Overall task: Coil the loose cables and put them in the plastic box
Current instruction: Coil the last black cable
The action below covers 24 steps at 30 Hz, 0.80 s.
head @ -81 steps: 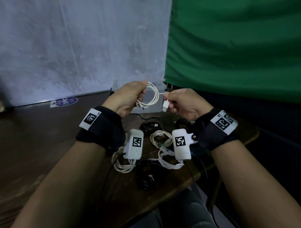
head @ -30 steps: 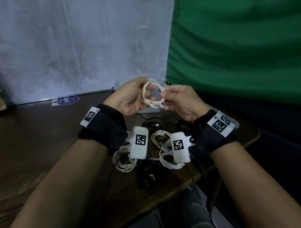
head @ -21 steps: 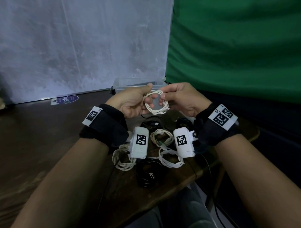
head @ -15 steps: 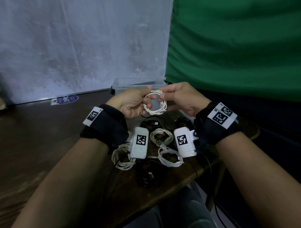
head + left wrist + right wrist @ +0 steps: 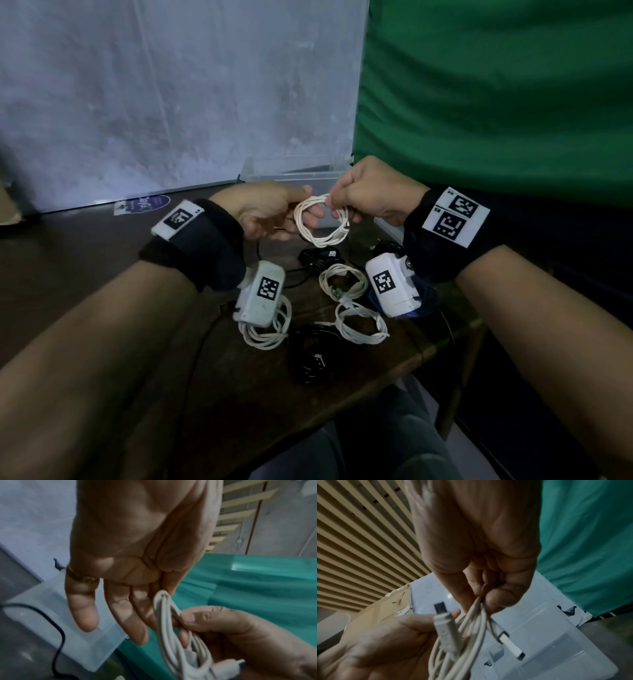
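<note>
Nearest on the dark table (image 5: 102, 260) lie the cables not yet dealt with: a black bundle (image 5: 310, 363) at the near edge, a white coil (image 5: 361, 325) just right of it, another white coil (image 5: 263, 329) partly hidden under the left wrist camera, and a third white coil (image 5: 340, 279) a little farther in; any of these could be snagged and dragged off the near edge if a wrist drops low. Above them, held in the air, is the coiled white cable (image 5: 322, 222); the right hand (image 5: 370, 195) pinches its top between thumb and curled fingers, while the left hand (image 5: 263, 214) lies beside it with fingers straight and slightly spread, only touching the loops. With one pinch carrying everything, the loops could spring open, and both plugs hang loose at the bottom of the coil, so either may catch on the rim of the plastic box (image 5: 291, 171) going in. The box stands at the far side of the table, against the wall, just beyond the hands; a careless drop could land the coil on the rim, whence it may uncoil or slide outside.
</note>
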### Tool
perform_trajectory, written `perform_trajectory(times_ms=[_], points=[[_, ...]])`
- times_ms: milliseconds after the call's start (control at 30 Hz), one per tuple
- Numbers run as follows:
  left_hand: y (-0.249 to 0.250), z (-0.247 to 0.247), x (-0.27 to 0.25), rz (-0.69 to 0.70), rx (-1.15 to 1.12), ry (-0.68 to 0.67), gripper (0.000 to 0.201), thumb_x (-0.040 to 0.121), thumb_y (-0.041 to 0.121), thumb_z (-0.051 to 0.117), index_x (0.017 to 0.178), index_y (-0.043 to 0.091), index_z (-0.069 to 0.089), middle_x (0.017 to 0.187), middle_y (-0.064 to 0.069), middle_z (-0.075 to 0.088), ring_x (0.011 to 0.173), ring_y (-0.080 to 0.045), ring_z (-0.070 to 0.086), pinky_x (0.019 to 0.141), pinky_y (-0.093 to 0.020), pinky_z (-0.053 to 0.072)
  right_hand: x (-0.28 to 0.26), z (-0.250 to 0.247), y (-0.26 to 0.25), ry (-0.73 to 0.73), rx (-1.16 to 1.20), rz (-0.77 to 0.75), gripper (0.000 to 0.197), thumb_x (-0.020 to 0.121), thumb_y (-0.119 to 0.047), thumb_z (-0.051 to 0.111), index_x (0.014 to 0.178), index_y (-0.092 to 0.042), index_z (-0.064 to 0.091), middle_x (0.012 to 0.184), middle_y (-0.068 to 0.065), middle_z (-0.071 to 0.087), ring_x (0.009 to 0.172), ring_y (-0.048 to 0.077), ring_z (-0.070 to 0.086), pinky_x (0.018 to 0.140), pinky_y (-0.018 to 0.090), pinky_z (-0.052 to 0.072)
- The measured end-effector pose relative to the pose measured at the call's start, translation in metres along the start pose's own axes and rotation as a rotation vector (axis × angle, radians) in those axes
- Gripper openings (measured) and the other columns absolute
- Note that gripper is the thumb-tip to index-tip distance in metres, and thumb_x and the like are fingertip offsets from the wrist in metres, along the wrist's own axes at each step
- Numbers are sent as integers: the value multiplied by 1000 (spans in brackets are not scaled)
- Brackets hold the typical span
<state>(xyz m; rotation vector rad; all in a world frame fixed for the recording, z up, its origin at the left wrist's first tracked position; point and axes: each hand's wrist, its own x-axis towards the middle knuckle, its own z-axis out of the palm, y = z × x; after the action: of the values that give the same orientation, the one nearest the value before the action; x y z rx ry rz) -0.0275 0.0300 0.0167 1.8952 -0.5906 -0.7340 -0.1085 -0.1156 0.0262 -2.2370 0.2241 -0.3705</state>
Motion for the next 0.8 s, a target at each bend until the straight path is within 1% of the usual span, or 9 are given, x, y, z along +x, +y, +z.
perform_trajectory(times_ms=[133,200,267,367,467,567,633,700,800], points=[[-3,-9,2,-62,361,79,36,101,34,36,76,18,56,64,4,60,56,-8,53,52,-20,34,3,1,1,-39,-4,56,10,82,1,64,74,4,69,55,7,62,37,9,47,37,16,41],[-11,-6,1,-107,622,-7,26,96,23,48,75,14,59,65,0,57,52,-11,49,45,-18,33,6,2,4,-48,-24,86,10,82,1,64,76,8,68,60,12,64,41,13,49,39,18,42],[-21,3,-2,-141,826,-95,16,90,22,59,76,15,61,56,1,56,45,-11,46,43,-18,32,8,3,8,-64,-45,111,11,82,0,65,76,10,67,70,20,66,48,19,51,45,25,43],[-28,18,-7,-143,987,-181,21,85,27,69,71,16,57,51,3,54,45,-10,43,42,-17,32,9,5,14,-97,-51,161,12,82,0,65,78,11,66,77,25,66,53,24,52,52,32,42],[-30,26,-5,-134,1066,-228,25,86,24,67,71,11,53,55,-1,51,46,-13,39,43,-19,34,8,4,18,-131,-57,195,16,85,1,63,88,17,63,82,27,64,51,23,51,49,30,42],[-29,20,-2,-149,1063,-236,23,90,21,60,77,2,60,67,-10,58,53,-17,47,50,-16,40,9,3,22,-197,-86,245,13,88,-1,62,85,11,63,81,26,64,45,17,53,41,23,47],[-26,10,0,-151,858,-175,18,90,14,61,75,4,61,60,-7,63,48,-13,56,46,-14,44,9,4,24,-253,-95,287,13,89,-2,61,77,4,60,72,17,61,40,11,52,39,20,49],[-21,-2,1,-109,667,-65,22,91,10,58,70,6,60,55,-5,61,40,-7,55,40,-15,44,9,8,23,-307,-112,305,12,90,-2,61,80,4,60,69,13,59,46,12,53,42,20,51],[-11,-17,0,-38,486,37,31,98,12,47,70,5,56,66,-9,57,41,-5,55,47,-15,50,8,19,19,-376,-127,297,8,89,-1,61,86,6,62,70,15,61,55,15,54,45,21,51]])
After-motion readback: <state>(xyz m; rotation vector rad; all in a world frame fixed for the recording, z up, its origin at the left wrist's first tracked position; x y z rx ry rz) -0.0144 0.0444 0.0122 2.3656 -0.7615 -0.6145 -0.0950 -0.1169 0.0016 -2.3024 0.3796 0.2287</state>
